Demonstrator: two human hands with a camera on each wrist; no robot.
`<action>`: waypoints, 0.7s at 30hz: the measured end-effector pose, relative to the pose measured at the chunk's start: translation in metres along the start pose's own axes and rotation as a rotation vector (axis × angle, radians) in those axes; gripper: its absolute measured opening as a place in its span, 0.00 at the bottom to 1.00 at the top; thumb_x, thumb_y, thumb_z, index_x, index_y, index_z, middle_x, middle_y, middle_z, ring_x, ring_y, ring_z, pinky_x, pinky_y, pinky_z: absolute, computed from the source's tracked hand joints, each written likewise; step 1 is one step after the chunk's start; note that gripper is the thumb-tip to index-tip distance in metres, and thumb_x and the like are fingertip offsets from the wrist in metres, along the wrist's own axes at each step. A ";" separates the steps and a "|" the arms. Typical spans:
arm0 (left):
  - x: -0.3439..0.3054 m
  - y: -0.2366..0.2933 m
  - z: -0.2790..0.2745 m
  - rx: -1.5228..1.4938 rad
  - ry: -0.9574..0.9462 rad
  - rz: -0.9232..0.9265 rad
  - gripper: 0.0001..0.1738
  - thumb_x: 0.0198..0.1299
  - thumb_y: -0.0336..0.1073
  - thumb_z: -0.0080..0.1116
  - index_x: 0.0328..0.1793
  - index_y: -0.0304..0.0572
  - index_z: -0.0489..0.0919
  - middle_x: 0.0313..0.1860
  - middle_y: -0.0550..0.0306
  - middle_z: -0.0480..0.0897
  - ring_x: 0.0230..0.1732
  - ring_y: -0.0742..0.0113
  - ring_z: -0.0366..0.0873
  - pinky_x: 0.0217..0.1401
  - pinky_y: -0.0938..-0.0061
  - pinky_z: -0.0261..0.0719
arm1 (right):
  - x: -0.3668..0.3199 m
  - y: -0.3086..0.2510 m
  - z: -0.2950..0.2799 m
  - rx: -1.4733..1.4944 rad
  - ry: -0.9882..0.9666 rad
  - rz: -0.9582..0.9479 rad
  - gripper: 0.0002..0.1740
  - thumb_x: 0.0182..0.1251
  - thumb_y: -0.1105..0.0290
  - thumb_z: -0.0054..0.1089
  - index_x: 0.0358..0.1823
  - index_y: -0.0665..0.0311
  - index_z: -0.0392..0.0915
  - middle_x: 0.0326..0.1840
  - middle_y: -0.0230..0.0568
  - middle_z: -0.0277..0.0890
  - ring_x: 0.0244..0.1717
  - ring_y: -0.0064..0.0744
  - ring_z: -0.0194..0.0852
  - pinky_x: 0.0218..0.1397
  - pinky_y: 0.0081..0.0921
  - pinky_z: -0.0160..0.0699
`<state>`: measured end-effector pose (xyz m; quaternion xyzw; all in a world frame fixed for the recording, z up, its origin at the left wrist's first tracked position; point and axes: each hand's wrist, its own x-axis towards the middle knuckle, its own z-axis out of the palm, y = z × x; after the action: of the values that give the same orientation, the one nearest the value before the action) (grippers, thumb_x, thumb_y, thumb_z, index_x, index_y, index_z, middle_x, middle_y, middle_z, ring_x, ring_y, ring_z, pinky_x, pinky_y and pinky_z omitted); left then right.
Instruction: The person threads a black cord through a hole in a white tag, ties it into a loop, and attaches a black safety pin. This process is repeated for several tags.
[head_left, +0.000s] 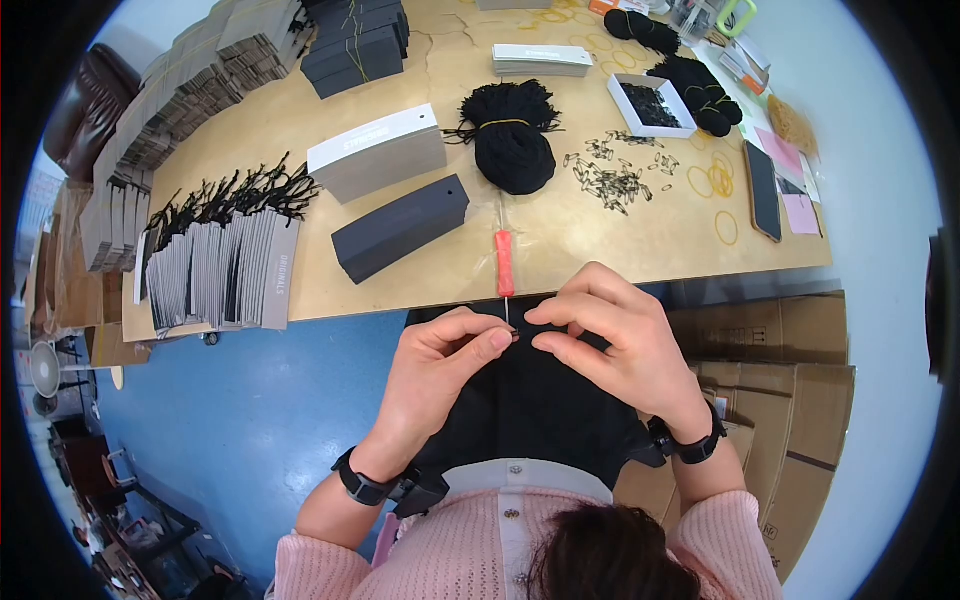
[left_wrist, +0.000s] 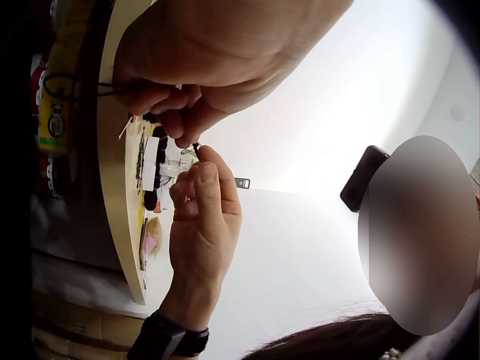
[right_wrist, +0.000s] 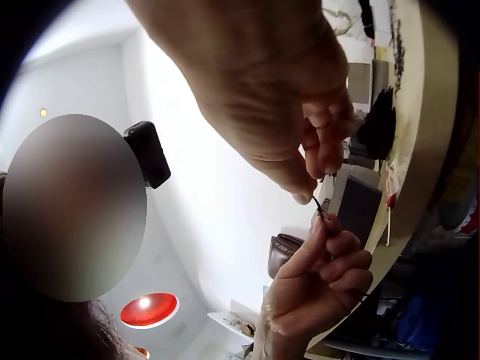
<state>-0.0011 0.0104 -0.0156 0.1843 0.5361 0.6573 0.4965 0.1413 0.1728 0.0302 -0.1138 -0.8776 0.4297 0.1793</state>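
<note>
Near the table's front edge, the left hand [head_left: 430, 375] pinches a thin black cord [right_wrist: 320, 211] between thumb and forefinger. Facing it, the right hand [head_left: 630, 345] has its thumb and forefinger at the cord's short end, as the right wrist view also shows; its other fingers are bent. In the left wrist view a loop of black cord [left_wrist: 61, 76] trails from the left hand [left_wrist: 217, 52]. A red-handled tool [head_left: 504, 265] lies just beyond the fingertips, its thin metal shaft pointing at them. Fingers partly hide the cord's middle.
On the table [head_left: 400, 290] are a black tag stack [head_left: 400, 230], a white-topped stack [head_left: 378, 155], a black cord bundle [head_left: 513, 140], small metal pins [head_left: 610, 183], corded grey tags [head_left: 225, 270], a box of black parts [head_left: 650, 105] and a phone [head_left: 762, 192]. Cartons [head_left: 770, 320] stand right.
</note>
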 end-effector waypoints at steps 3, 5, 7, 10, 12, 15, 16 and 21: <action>-0.001 0.003 0.001 0.089 -0.042 0.012 0.09 0.68 0.32 0.66 0.48 0.32 0.87 0.41 0.61 0.84 0.43 0.76 0.79 0.47 0.82 0.76 | 0.002 0.008 0.000 -0.050 -0.088 -0.057 0.08 0.61 0.72 0.71 0.41 0.61 0.84 0.36 0.36 0.73 0.33 0.38 0.78 0.36 0.32 0.78; -0.002 0.005 0.000 0.160 -0.068 0.020 0.10 0.69 0.33 0.65 0.47 0.32 0.88 0.40 0.62 0.84 0.42 0.76 0.78 0.46 0.82 0.75 | 0.002 0.006 0.002 -0.033 -0.086 -0.048 0.07 0.61 0.72 0.70 0.39 0.61 0.82 0.36 0.36 0.73 0.33 0.38 0.78 0.36 0.32 0.78; -0.002 0.006 -0.002 0.309 -0.146 0.010 0.11 0.70 0.34 0.64 0.51 0.34 0.87 0.39 0.63 0.83 0.40 0.78 0.74 0.43 0.83 0.72 | 0.003 0.006 0.004 -0.018 -0.084 -0.038 0.06 0.61 0.72 0.70 0.37 0.62 0.81 0.36 0.36 0.73 0.32 0.38 0.78 0.35 0.32 0.77; -0.006 0.004 -0.003 -0.031 -0.059 -0.167 0.13 0.70 0.36 0.64 0.56 0.37 0.85 0.37 0.64 0.82 0.34 0.80 0.70 0.37 0.83 0.68 | 0.005 0.006 0.006 -0.084 -0.035 -0.082 0.07 0.59 0.73 0.71 0.34 0.61 0.79 0.34 0.37 0.71 0.31 0.38 0.76 0.34 0.32 0.76; -0.007 -0.003 -0.007 -0.068 -0.052 -0.189 0.13 0.70 0.35 0.64 0.56 0.37 0.84 0.35 0.63 0.80 0.32 0.80 0.67 0.35 0.82 0.66 | 0.005 0.009 0.010 -0.133 0.069 -0.120 0.09 0.56 0.74 0.71 0.33 0.61 0.77 0.33 0.37 0.70 0.30 0.39 0.74 0.34 0.33 0.75; -0.012 -0.006 -0.012 -0.336 -0.075 -0.277 0.13 0.70 0.34 0.64 0.56 0.37 0.83 0.34 0.62 0.80 0.29 0.80 0.66 0.32 0.81 0.64 | 0.005 0.019 0.020 -0.317 0.211 -0.233 0.10 0.54 0.74 0.71 0.34 0.62 0.77 0.33 0.38 0.69 0.31 0.40 0.74 0.35 0.33 0.74; -0.013 -0.006 -0.013 -0.567 -0.107 -0.340 0.12 0.70 0.34 0.63 0.56 0.37 0.84 0.33 0.62 0.82 0.29 0.81 0.67 0.31 0.81 0.64 | 0.004 0.019 0.022 -0.316 0.211 -0.232 0.10 0.54 0.74 0.71 0.34 0.62 0.77 0.33 0.38 0.69 0.31 0.40 0.74 0.35 0.33 0.74; -0.007 -0.009 0.003 -0.312 0.039 -0.060 0.09 0.65 0.29 0.67 0.51 0.36 0.87 0.33 0.63 0.83 0.30 0.77 0.71 0.33 0.80 0.68 | -0.005 0.010 0.034 -0.323 0.121 -0.296 0.10 0.55 0.74 0.71 0.35 0.63 0.77 0.32 0.39 0.69 0.32 0.40 0.74 0.37 0.32 0.73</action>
<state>0.0086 0.0048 -0.0208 0.0763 0.4423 0.7210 0.5280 0.1322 0.1525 0.0022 -0.0365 -0.9298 0.2450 0.2722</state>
